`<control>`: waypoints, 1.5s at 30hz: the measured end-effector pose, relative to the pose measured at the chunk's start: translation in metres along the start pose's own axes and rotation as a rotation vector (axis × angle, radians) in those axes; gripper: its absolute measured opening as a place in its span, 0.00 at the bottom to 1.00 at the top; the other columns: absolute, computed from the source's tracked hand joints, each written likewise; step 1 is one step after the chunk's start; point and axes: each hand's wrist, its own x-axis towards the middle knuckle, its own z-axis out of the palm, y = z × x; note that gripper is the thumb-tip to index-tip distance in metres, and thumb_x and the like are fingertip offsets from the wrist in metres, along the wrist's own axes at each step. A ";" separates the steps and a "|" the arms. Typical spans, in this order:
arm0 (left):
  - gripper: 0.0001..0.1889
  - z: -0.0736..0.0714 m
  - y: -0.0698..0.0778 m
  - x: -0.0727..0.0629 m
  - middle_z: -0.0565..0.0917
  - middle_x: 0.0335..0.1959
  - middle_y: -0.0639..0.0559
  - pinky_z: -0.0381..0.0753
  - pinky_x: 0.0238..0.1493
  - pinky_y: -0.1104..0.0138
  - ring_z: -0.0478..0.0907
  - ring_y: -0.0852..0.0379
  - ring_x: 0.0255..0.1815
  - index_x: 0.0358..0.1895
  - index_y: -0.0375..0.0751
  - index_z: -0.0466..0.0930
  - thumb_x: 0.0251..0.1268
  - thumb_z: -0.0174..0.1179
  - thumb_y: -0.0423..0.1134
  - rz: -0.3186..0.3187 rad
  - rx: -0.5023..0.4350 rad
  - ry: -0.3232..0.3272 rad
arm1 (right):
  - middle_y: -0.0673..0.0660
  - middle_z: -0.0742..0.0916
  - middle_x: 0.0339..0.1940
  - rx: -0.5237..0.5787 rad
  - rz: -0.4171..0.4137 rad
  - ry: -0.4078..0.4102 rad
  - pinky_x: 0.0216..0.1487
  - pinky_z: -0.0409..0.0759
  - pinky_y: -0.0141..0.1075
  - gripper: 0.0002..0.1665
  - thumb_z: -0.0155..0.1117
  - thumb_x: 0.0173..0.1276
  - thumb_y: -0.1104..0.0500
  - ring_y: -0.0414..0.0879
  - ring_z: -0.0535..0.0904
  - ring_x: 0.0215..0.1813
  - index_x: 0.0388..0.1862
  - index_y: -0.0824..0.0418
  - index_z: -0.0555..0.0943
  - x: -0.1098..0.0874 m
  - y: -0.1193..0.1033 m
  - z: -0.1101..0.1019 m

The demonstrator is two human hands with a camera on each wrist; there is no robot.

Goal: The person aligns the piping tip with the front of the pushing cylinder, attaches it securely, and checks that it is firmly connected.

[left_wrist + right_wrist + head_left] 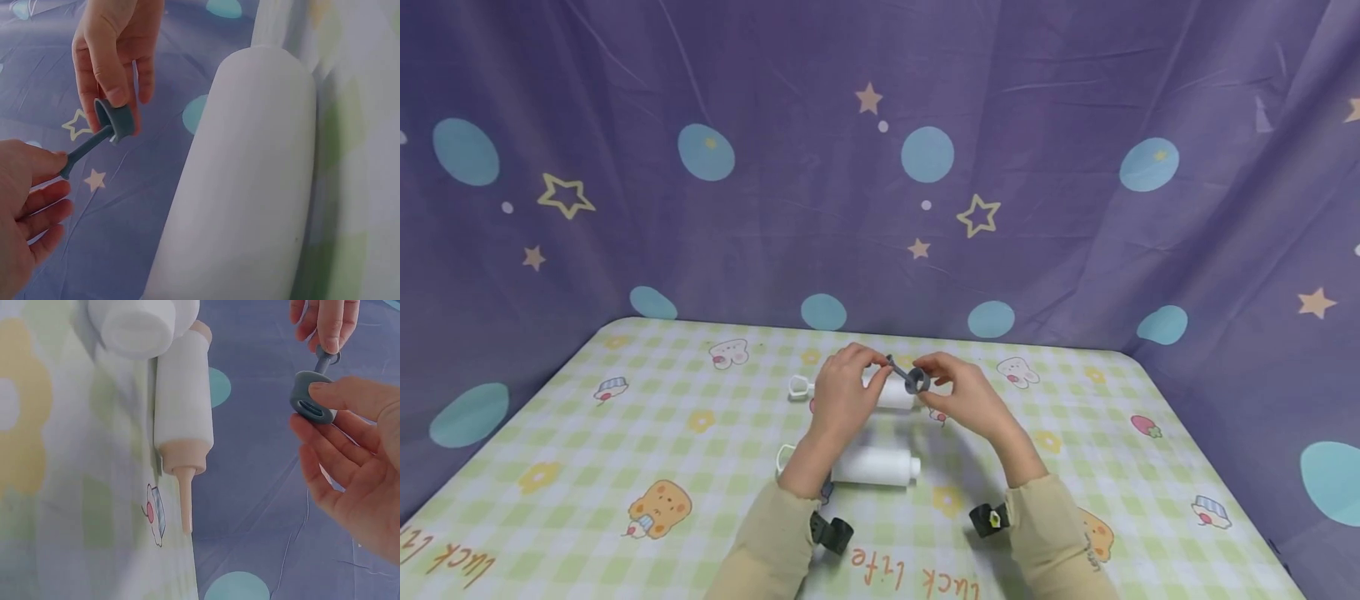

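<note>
Between both hands, above the table, is a small grey-blue plastic piece (917, 381), a short hollow ring with a thin stem. My left hand (844, 396) pinches the stem's far end between thumb and fingertips. The ring end is pinched by my right hand (967, 398), its other fingers spread loosely in the right wrist view. Below the hands lies a white cylinder (897, 394), partly hidden by them. Nearer to me, a second white cylinder (872, 465) lies on its side with a narrow white end pointing right.
White loops (800, 386) show at the cylinders' left ends. In the right wrist view, a white bottle (183, 397) has a beige collar and nozzle (185, 500). A checked cloth (700, 467) covers the table; a purple curtain (805, 233) hangs behind it.
</note>
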 end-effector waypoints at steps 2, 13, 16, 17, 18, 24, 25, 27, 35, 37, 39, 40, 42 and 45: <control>0.04 0.000 0.000 0.000 0.82 0.30 0.54 0.75 0.38 0.63 0.79 0.55 0.32 0.29 0.44 0.83 0.51 0.67 0.39 0.001 -0.008 0.016 | 0.54 0.83 0.47 0.013 0.001 0.009 0.50 0.76 0.43 0.23 0.65 0.56 0.63 0.47 0.78 0.46 0.53 0.61 0.76 0.000 -0.001 0.000; 0.05 0.004 0.002 -0.002 0.81 0.28 0.53 0.75 0.37 0.65 0.78 0.56 0.31 0.28 0.42 0.82 0.49 0.67 0.38 0.044 -0.043 0.084 | 0.53 0.82 0.47 0.060 -0.009 0.056 0.50 0.76 0.41 0.23 0.66 0.57 0.63 0.44 0.78 0.47 0.53 0.59 0.76 -0.001 -0.001 0.002; 0.06 0.005 0.002 -0.002 0.81 0.28 0.53 0.75 0.37 0.65 0.78 0.57 0.31 0.28 0.42 0.82 0.49 0.68 0.38 0.057 -0.037 0.103 | 0.53 0.82 0.47 0.057 -0.015 0.059 0.50 0.76 0.42 0.23 0.66 0.57 0.62 0.44 0.78 0.47 0.53 0.58 0.76 -0.001 -0.001 0.002; 0.06 0.006 0.003 -0.002 0.81 0.28 0.53 0.75 0.37 0.65 0.78 0.57 0.31 0.28 0.42 0.82 0.48 0.68 0.38 0.060 -0.037 0.108 | 0.52 0.82 0.47 0.054 -0.017 0.060 0.50 0.76 0.42 0.23 0.66 0.57 0.62 0.44 0.78 0.47 0.53 0.57 0.76 -0.001 -0.001 0.002; 0.06 0.006 0.003 -0.003 0.81 0.28 0.53 0.75 0.37 0.65 0.78 0.57 0.31 0.28 0.42 0.82 0.48 0.68 0.38 0.062 -0.036 0.110 | 0.52 0.82 0.47 0.054 -0.018 0.062 0.50 0.76 0.42 0.22 0.66 0.57 0.62 0.44 0.78 0.46 0.53 0.57 0.76 -0.001 -0.001 0.002; 0.05 0.008 0.004 -0.003 0.80 0.27 0.53 0.75 0.37 0.64 0.77 0.56 0.30 0.28 0.42 0.82 0.48 0.68 0.38 0.064 -0.042 0.110 | 0.52 0.82 0.46 0.052 -0.030 0.079 0.49 0.76 0.43 0.23 0.66 0.57 0.62 0.43 0.79 0.45 0.53 0.57 0.76 -0.002 0.001 -0.001; 0.05 0.008 0.004 -0.003 0.80 0.26 0.53 0.75 0.36 0.64 0.77 0.56 0.30 0.28 0.42 0.82 0.48 0.68 0.38 0.064 -0.044 0.108 | 0.52 0.83 0.46 0.053 -0.031 0.082 0.49 0.76 0.43 0.23 0.66 0.56 0.62 0.43 0.79 0.45 0.53 0.57 0.76 -0.002 0.001 -0.001; 0.05 0.009 0.005 -0.004 0.80 0.26 0.53 0.75 0.36 0.64 0.77 0.56 0.30 0.27 0.43 0.82 0.48 0.68 0.38 0.062 -0.042 0.102 | 0.52 0.83 0.46 0.055 -0.034 0.086 0.49 0.76 0.42 0.23 0.67 0.56 0.62 0.43 0.79 0.45 0.53 0.57 0.76 -0.002 0.002 -0.002; 0.05 0.011 0.006 -0.007 0.79 0.26 0.54 0.75 0.35 0.64 0.77 0.57 0.29 0.27 0.44 0.82 0.48 0.68 0.38 0.060 -0.026 0.093 | 0.52 0.82 0.47 0.064 -0.034 0.082 0.49 0.76 0.41 0.23 0.66 0.57 0.61 0.43 0.79 0.46 0.53 0.58 0.76 -0.002 0.002 0.000; 0.05 0.011 0.006 -0.008 0.80 0.26 0.54 0.75 0.35 0.65 0.77 0.57 0.29 0.27 0.44 0.82 0.48 0.68 0.38 0.065 -0.025 0.091 | 0.52 0.82 0.48 0.061 -0.037 0.084 0.49 0.76 0.40 0.23 0.66 0.57 0.61 0.43 0.79 0.46 0.53 0.58 0.76 -0.002 0.002 0.000; 0.05 0.011 0.006 -0.008 0.80 0.26 0.55 0.75 0.34 0.65 0.77 0.57 0.29 0.27 0.44 0.82 0.48 0.68 0.38 0.069 -0.026 0.090 | 0.52 0.82 0.47 0.059 -0.043 0.087 0.49 0.76 0.40 0.23 0.67 0.56 0.62 0.43 0.79 0.46 0.53 0.57 0.76 -0.002 0.002 0.001; 0.05 0.012 0.007 -0.007 0.80 0.26 0.55 0.75 0.34 0.65 0.77 0.57 0.29 0.27 0.44 0.82 0.48 0.68 0.38 0.070 -0.026 0.087 | 0.52 0.82 0.47 0.060 -0.046 0.088 0.49 0.76 0.40 0.23 0.67 0.56 0.62 0.43 0.79 0.46 0.53 0.57 0.76 -0.002 0.003 0.001; 0.05 0.012 0.007 -0.007 0.80 0.26 0.54 0.75 0.34 0.65 0.77 0.57 0.29 0.27 0.44 0.82 0.47 0.69 0.38 0.070 -0.031 0.088 | 0.52 0.82 0.47 0.060 -0.050 0.089 0.49 0.76 0.40 0.23 0.67 0.56 0.62 0.43 0.78 0.46 0.53 0.57 0.76 -0.003 0.002 0.001; 0.05 0.012 0.008 -0.007 0.80 0.26 0.54 0.75 0.34 0.65 0.77 0.57 0.30 0.27 0.44 0.82 0.47 0.69 0.38 0.070 -0.033 0.082 | 0.53 0.82 0.47 0.065 -0.054 0.087 0.49 0.76 0.43 0.23 0.66 0.57 0.62 0.44 0.78 0.46 0.53 0.59 0.76 -0.003 0.002 0.001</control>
